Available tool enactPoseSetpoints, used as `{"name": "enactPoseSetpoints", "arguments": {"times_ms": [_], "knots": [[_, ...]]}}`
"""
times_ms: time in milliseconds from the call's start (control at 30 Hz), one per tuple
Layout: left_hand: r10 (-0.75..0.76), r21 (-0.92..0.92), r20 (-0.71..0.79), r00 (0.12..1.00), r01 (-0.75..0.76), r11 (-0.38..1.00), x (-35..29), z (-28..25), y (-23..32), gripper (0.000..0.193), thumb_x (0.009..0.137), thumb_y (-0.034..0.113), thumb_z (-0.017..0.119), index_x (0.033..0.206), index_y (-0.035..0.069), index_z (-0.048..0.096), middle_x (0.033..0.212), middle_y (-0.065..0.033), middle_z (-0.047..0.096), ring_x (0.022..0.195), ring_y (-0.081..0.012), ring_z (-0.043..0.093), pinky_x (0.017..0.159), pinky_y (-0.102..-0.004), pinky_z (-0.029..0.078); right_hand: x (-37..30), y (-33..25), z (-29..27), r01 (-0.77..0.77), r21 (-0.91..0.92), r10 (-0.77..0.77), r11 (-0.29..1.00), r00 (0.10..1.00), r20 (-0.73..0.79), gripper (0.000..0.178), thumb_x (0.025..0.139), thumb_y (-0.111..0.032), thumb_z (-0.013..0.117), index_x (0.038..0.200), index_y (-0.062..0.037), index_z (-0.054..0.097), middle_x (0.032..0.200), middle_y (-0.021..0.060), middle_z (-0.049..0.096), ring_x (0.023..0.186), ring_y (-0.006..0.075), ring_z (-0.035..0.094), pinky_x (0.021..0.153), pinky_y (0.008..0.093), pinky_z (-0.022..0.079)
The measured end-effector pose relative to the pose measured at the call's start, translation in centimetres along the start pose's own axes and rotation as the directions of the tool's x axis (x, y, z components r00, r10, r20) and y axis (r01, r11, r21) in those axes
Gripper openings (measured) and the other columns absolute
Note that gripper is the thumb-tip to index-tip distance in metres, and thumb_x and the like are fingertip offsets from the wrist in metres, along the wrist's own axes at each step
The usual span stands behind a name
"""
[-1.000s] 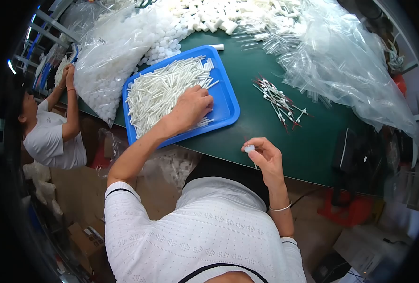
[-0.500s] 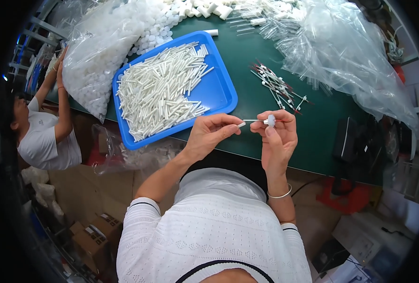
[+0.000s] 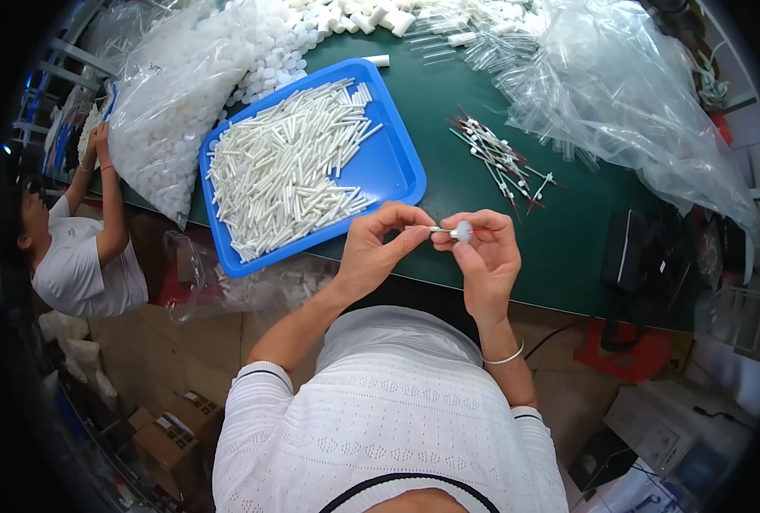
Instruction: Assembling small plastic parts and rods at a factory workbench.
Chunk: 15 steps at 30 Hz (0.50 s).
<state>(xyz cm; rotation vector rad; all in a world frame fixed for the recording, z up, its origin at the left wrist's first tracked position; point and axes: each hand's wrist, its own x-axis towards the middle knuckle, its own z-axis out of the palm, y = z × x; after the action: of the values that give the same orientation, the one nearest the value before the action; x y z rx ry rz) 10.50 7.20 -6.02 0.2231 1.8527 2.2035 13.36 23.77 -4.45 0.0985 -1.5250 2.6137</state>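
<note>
My left hand (image 3: 385, 248) pinches the end of a short white tube (image 3: 434, 228) between thumb and fingertips. Close beside it, my right hand (image 3: 489, 263) grips a thin rod piece with a translucent white disc (image 3: 463, 231) on it. A thin red end (image 3: 486, 229) sticks out past the disc. The tube and the rod are in line, end to end or one inside the other; my fingers cover where they meet. Both hands are held just above the table's near edge. To the left lies a blue tray (image 3: 401, 167) heaped with short white tubes (image 3: 290, 167).
Several thin red-tipped rods (image 3: 501, 158) lie in a pile on the green table (image 3: 457, 94). Behind are a clear bag of white discs (image 3: 162, 111), white cylinders (image 3: 367, 19), clear tubes (image 3: 448, 38) and a large clear bag (image 3: 628, 94). Another person (image 3: 89, 256) works at far left.
My right hand has moved left, closing on my left hand. The bare rod between them is now mostly out of sight, and a red end shows beyond the disc.
</note>
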Motion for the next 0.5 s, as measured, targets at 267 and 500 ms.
{"name": "enactPoseSetpoints", "arguments": {"times_ms": [267,500], "knots": [[0.085,0.34,0.152,0.985,-0.133,0.931,1.0,-0.7,3.2,0.009,0.092,0.004,0.06,0.097,-0.003,0.062,0.08,-0.0066,0.068,0.071,-0.0093,0.063,0.066,-0.0216,0.048,1.4,-0.8,-2.0,-0.131,-0.409,0.195,0.903,0.974,0.117,0.023,0.081,0.0,0.072,0.099,0.0013,0.057,0.088,0.0057,0.062,0.074,0.0076,0.059,0.062,0.0206,0.052],[0.154,0.41,0.303,0.94,-0.275,0.87,3.0,-0.7,3.6,0.02,0.089,0.004,0.063,0.108,-0.001,0.06,0.081,-0.0068,0.069,0.071,-0.0117,0.064,0.068,-0.0241,0.049,2.3,-0.9,-3.0,-0.35,-0.172,0.373,0.921,0.919,0.128,0.021,0.083,0.001,0.069,0.099,0.0016,0.054,0.09,0.007,0.062,0.079,0.0093,0.061,0.064,0.0214,0.054]]}}
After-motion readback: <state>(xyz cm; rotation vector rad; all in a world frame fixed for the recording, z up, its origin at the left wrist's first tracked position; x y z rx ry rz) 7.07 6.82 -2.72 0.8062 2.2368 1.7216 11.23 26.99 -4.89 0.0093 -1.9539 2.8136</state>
